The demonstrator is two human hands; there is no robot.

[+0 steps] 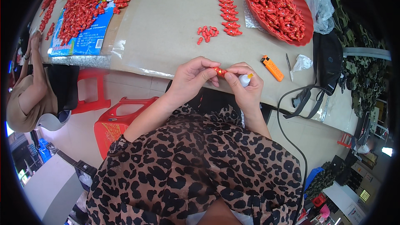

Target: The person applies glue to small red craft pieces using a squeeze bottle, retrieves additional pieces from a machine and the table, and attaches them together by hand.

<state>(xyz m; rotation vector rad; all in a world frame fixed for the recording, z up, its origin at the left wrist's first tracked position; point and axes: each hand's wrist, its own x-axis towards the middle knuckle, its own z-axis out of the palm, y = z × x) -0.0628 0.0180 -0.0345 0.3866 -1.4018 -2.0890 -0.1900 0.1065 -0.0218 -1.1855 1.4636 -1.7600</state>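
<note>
In front of my body, at the table's near edge, my left hand (192, 77) pinches one end of a small red ornament with gold marks (220, 71). The thumb and fingers of my right hand (249, 91) close on its other end. Tucked in that same right hand is a small white glue bottle (244, 80) with a yellow tip. Beyond my hands lies a loose cluster of small red pieces (207, 33). A column of larger red ornaments (229, 17) is laid out behind it. My fingers partly cover the held ornament.
A red scalloped tray (309, 25) heaped with red ornaments stands at the back right. Nearer lie an orange lighter (273, 68), a thin blade (289, 66), crumpled white tissue (303, 63) and a black bag (327, 64). Left are a pile of red pieces (85, 10), a red stool (109, 127) and another person (35, 81).
</note>
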